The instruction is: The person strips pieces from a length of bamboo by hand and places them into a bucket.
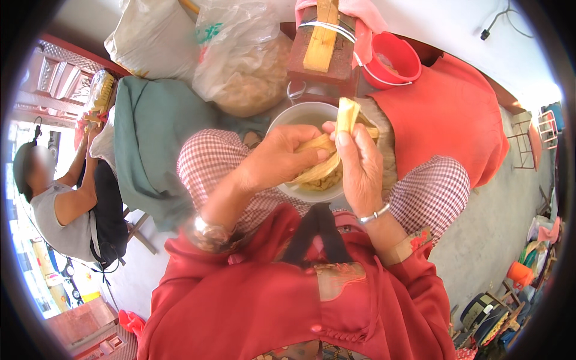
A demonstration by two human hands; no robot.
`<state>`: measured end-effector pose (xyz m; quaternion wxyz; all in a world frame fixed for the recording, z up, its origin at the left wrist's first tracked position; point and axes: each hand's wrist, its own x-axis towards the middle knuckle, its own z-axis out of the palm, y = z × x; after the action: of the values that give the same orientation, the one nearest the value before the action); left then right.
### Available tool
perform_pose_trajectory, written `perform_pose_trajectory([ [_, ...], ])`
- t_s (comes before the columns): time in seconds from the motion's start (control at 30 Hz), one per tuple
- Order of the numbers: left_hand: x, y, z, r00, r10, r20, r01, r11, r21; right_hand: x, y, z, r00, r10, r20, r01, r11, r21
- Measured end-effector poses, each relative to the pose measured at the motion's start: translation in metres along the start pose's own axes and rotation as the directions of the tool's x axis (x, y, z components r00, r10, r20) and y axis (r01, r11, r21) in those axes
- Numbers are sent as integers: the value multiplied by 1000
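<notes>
My left hand (281,155) grips a bundle of pale yellow, fibrous leaf-like strips (326,164); the picture does not settle what plant they are. Upright between the thumb and fingers of my right hand (362,168) is a folded yellow strip (346,117). Both hands meet above a white basin (292,112) between my knees. Yellowish pieces (320,183) lie in its bottom, partly hidden by my hands. Beyond the basin a wooden block (301,56) has a yellow wooden piece (321,45) bound on top with white cord.
A red bucket (391,58) stands right of the block, beside red cloth (441,117). A clear plastic bag (252,63), a white sack (153,40) and green cloth (153,135) are at left. Another person (67,202) sits far left, hands on a yellow bundle (100,92).
</notes>
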<state>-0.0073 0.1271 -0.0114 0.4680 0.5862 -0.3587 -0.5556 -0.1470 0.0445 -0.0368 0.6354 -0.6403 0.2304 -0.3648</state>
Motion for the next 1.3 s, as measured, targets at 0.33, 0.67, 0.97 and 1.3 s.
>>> perform_pose_trajectory([
  [0.33, 1, 22, 7, 658, 742, 125, -387, 192, 902, 34, -9, -31, 860, 325, 394, -345, 938, -22],
  [0.67, 22, 38, -5, 947, 312, -79, -317, 946, -65, 70, -36, -53, 803, 204, 559, -243, 970, -5],
  [0.97, 51, 59, -12, 855, 518, 24, -506, 824, 256, 103, -34, -60, 836, 186, 516, -228, 973, 18],
  [1.3, 73, 54, -14, 853, 514, -92, -457, 820, 346, 123, -9, -51, 847, 238, 476, -328, 938, 114],
])
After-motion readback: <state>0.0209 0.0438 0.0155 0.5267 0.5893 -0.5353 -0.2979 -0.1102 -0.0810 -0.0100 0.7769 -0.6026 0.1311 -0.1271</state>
